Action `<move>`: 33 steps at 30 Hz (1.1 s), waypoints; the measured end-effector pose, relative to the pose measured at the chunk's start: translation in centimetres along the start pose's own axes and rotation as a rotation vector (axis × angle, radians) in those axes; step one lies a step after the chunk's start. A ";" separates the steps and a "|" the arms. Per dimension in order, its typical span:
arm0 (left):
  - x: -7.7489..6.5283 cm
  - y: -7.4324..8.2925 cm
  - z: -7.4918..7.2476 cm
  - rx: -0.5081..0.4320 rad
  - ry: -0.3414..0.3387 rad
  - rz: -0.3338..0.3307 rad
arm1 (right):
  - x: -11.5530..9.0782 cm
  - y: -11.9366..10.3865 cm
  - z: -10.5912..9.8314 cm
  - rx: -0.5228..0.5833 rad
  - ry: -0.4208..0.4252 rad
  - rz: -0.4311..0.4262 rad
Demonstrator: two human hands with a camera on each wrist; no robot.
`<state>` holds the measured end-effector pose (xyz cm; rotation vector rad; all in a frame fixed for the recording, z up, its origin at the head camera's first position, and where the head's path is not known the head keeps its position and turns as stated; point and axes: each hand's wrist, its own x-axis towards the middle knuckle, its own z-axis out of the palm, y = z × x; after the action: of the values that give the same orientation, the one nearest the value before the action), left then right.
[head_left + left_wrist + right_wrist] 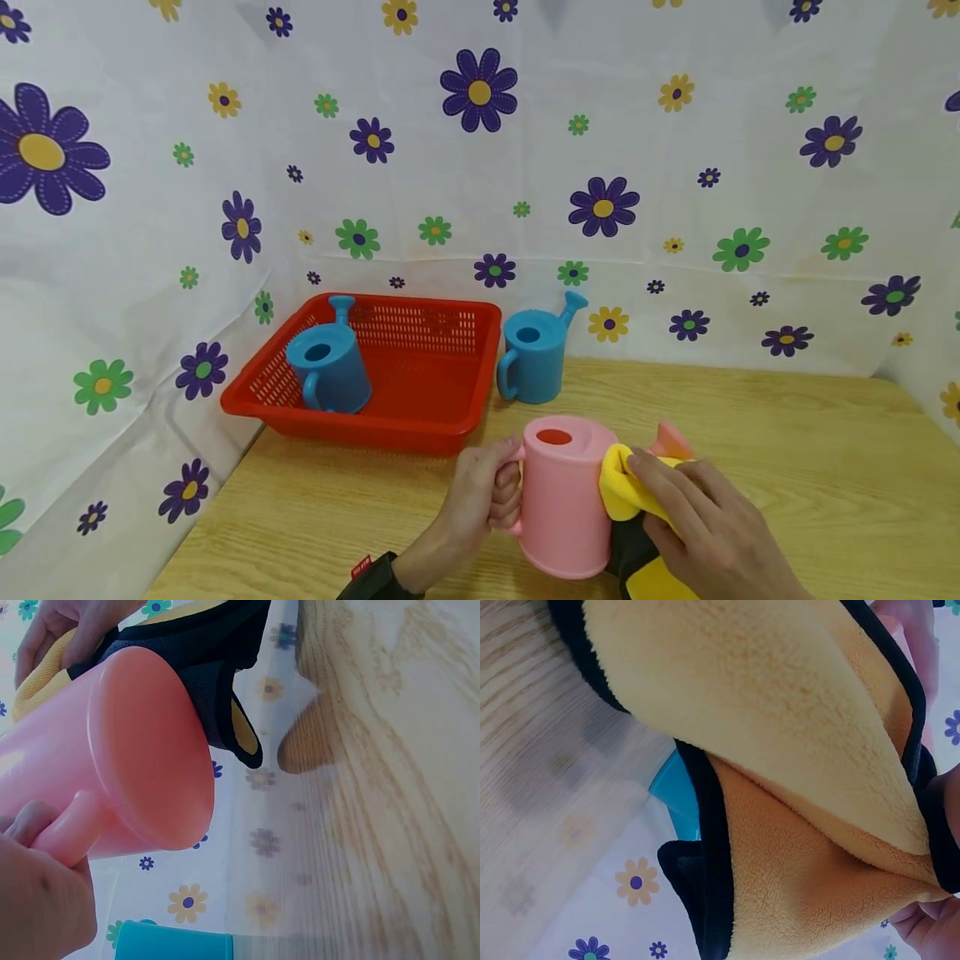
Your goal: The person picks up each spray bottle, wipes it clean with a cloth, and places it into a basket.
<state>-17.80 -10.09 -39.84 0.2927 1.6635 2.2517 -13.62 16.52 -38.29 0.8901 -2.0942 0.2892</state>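
Note:
A pink watering can (566, 508) is held off the tabletop, its round base (157, 750) facing the left wrist camera. My left hand (480, 492) grips its handle, fingers wrapped through the loop. On the can's other side, my right hand (712, 525) holds a yellow and black cloth (626, 492) against the wall near the spout. The spout's flared pink head (671, 442) pokes out above the cloth. In the right wrist view the cloth's fluffy yellow face (780, 712) with black edging hangs in folds and hides most of the can.
At the back left stands a red plastic basket (420, 432) with a blue watering can (333, 375) inside. Another blue watering can (534, 358) stands on the wooden table (810, 467), just right of the basket. A flower-printed sheet (420, 183) rises behind and at the sides.

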 end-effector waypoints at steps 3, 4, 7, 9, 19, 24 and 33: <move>0.0 -0.1 0.1 -0.002 0.004 -0.007 | 0.0 0.0 0.0 0.007 -0.004 -0.017; 0.0 -0.1 0.1 0.000 0.008 -0.008 | 0.0 0.0 -0.1 0.006 -0.005 -0.023; 0.1 -0.1 0.1 0.006 0.021 -0.012 | 0.1 0.1 -0.2 0.021 -0.011 -0.041; 0.1 0.0 0.1 0.006 0.024 -0.010 | 0.1 0.1 -0.2 0.038 -0.016 -0.061; 0.1 -0.1 0.0 -0.024 0.057 -0.038 | -0.5 -0.3 0.0 0.086 -0.065 -0.126; 0.0 0.1 0.2 -0.065 0.093 -0.032 | -0.8 -0.9 -0.4 0.075 -0.145 -0.093; 0.2 1.1 0.0 -0.115 0.138 0.039 | -1.0 -1.0 -0.5 0.117 -0.235 -0.135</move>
<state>-18.11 -10.26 -38.82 0.1463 1.5987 2.4353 -12.19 16.52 -38.82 1.1794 -2.2356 0.2478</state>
